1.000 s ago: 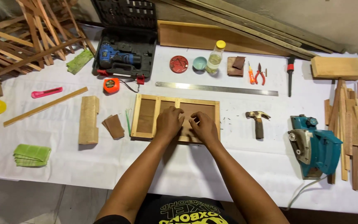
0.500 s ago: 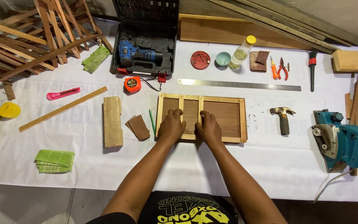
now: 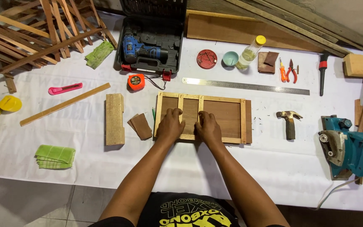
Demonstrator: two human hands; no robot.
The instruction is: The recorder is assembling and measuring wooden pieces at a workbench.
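A rectangular wooden frame [image 3: 227, 117] with a brown back panel and pale slats lies on the white table [image 3: 80, 138]. My left hand [image 3: 171, 125] rests flat on the frame's left section, fingers around a vertical divider slat [image 3: 180, 103]. My right hand [image 3: 209, 127] presses on the frame's near edge beside a second divider slat [image 3: 200, 105]. Both hands lie side by side, touching the frame.
A wood block [image 3: 114, 119] and sandpaper pieces [image 3: 141, 126] lie left of the frame. A hammer [image 3: 289, 122] and electric planer [image 3: 349, 147] lie right. Behind are a steel ruler [image 3: 244, 85], tape measure [image 3: 136, 81], drill case [image 3: 152, 46], pliers [image 3: 291, 70] and a glue bottle [image 3: 248, 52].
The view has shifted, so the frame now sits more central. My hands have stayed on the frame, with the left hand moved slightly onto the left divider.
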